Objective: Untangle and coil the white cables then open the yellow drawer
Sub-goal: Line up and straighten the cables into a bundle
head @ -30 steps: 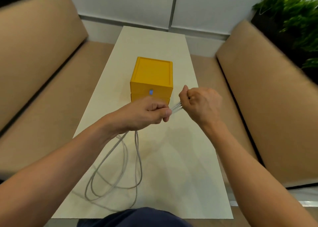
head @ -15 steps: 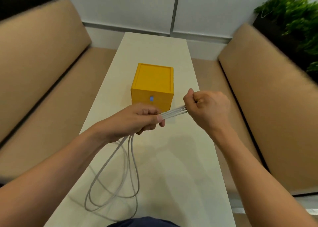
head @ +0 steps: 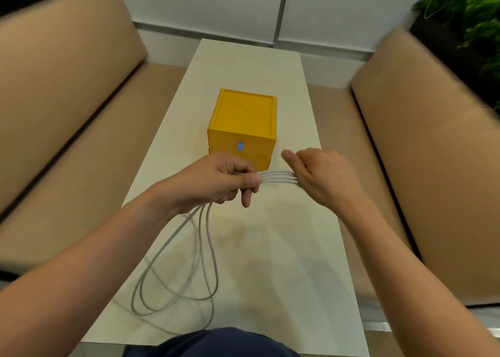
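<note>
Several strands of white cable [head: 278, 177] run taut between my two hands, just in front of the yellow drawer box [head: 243, 124]. My left hand [head: 219, 179] pinches the strands, and long loops [head: 178, 270] hang from it down onto the table. My right hand [head: 322, 175] is closed around the other end of the strands, thumb raised. The yellow box has stacked drawers, both closed, with a small blue tab [head: 240, 146] on the upper front.
The white table [head: 292, 248] is long and narrow, with tan sofa cushions on the left [head: 67, 113] and right [head: 433, 153]. A green plant [head: 470, 13] stands at the far right. A white wall lies behind the table's far end.
My hands have pulled a little further apart, so a longer stretch of the cable strands shows between them. The right thumb has lifted off the fist.
</note>
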### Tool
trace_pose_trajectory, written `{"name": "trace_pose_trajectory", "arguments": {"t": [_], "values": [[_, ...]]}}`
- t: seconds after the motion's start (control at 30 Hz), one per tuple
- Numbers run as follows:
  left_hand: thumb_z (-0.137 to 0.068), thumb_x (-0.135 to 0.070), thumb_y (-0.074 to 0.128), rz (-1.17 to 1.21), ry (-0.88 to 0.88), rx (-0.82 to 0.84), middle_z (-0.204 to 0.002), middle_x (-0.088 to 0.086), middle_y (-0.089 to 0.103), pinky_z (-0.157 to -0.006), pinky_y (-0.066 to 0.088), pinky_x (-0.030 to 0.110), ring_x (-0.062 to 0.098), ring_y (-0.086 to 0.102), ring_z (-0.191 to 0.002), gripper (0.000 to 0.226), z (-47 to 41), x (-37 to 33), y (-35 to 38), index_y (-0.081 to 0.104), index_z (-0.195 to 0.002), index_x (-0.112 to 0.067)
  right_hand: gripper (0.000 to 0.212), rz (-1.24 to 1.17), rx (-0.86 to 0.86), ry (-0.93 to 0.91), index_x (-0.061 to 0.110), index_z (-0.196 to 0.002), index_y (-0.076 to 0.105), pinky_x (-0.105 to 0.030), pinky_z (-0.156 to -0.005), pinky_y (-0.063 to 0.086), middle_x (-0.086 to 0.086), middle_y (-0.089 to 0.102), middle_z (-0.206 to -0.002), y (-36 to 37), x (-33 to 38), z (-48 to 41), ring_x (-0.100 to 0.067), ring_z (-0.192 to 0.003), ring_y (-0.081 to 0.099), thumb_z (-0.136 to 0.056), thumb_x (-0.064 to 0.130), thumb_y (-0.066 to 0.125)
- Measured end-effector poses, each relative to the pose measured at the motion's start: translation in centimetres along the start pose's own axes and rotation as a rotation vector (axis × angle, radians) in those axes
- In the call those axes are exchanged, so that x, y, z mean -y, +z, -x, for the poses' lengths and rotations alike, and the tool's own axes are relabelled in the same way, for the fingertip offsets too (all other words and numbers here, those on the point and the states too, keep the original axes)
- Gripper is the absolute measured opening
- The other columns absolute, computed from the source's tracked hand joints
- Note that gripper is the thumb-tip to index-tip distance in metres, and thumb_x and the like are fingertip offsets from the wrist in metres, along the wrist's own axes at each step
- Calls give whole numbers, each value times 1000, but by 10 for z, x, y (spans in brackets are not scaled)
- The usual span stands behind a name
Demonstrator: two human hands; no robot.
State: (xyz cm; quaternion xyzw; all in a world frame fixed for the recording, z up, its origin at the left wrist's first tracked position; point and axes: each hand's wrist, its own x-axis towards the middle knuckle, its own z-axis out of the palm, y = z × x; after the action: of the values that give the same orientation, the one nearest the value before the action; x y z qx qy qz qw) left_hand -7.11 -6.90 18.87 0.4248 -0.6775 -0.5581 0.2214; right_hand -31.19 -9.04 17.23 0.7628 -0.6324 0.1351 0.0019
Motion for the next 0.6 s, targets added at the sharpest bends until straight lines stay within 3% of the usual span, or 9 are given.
{"name": "trace_pose_trajectory", "arguments": {"t": [0.07,0.13,0.2,0.27,0.37,0.5,0.6], "values": [[-103,-24,61,-26,-25,-6,-74,11,73,-49,34,24,13,41,-52,26,-1,0,2,71,-89,-6,52,-30,-139,-60,27,-69,52,-36,-63,32,5,56,-69,-6,5,1,-27,-70,55,-109,52,30],[-103,-25,61,-39,-29,0,-75,11,74,-49,35,23,13,43,-52,25,0,-1,2,71,-90,-6,47,-227,-205,-80,32,-67,46,-36,-62,31,8,51,-64,-18,19,6,-24,-68,51,-109,49,34],[-103,-25,60,-40,-16,5,-75,8,74,-50,36,23,12,46,-51,24,1,-3,2,71,-89,-9,57,-472,-81,-49,21,-72,64,-37,-62,41,6,62,-67,-20,36,9,-17,-69,57,-107,56,35],[-104,-26,59,-48,6,-7,-78,6,75,-52,41,24,11,52,-53,24,3,-7,1,71,-88,-11,70,-591,21,32,11,-66,67,-38,-57,43,1,62,-57,-10,48,14,-15,-57,56,-103,63,37],[-103,-28,60,-56,2,-33,-81,4,73,-57,48,27,14,60,-58,25,7,-8,-1,72,-90,-11,77,-564,-89,67,10,-49,46,-48,-51,37,-4,43,-43,7,52,15,-23,-45,39,-102,64,40],[-94,-37,72,-84,-85,-82,-67,7,70,-57,51,27,15,62,-55,35,6,-3,-1,74,-85,-3,64,-358,-314,-87,28,-49,25,-33,-44,25,7,29,-42,7,52,18,-18,-41,32,-105,51,42],[-93,-36,73,-72,-59,-101,-62,7,69,-57,51,26,15,63,-53,34,6,-1,0,74,-79,-4,62,-216,-409,-136,23,-51,25,-29,-44,19,5,28,-44,7,46,17,-20,-41,32,-106,46,43]]}}
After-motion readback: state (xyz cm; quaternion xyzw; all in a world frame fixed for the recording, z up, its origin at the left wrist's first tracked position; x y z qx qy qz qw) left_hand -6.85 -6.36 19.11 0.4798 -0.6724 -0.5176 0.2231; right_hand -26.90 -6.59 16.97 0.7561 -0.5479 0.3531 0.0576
